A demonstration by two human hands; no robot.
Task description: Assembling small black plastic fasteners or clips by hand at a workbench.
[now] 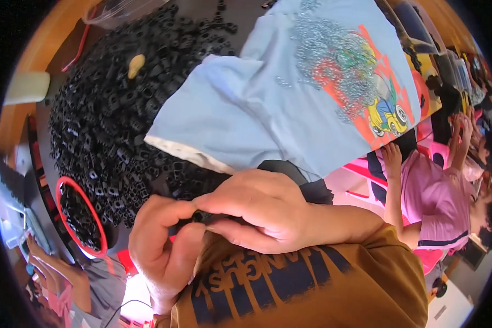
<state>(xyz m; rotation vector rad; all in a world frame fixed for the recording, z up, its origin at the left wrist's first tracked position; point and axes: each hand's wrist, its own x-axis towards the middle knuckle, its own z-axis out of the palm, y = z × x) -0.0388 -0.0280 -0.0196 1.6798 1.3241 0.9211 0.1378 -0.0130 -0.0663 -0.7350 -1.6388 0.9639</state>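
Both my hands meet in front of my chest, fingertips to fingertips. Between them is a small black plastic piece (199,216), mostly covered by the fingers. My left hand (161,232) pinches it from the left with thumb and forefinger. From the other side, the thumb and forefinger of my right hand (259,208) close on the same piece. Just beyond lies a large heap of small black plastic parts (109,115). A light blue cloth (224,109) with a printed car covers the table's right part, and many small silvery metal pieces (339,60) are spread on it.
A red-rimmed basket (101,240) with black parts sits at the left edge of the heap. A small yellowish lump (136,65) rests on the heap. A clear plastic container (120,12) stands at the far left. Other people sit close by on the left and right.
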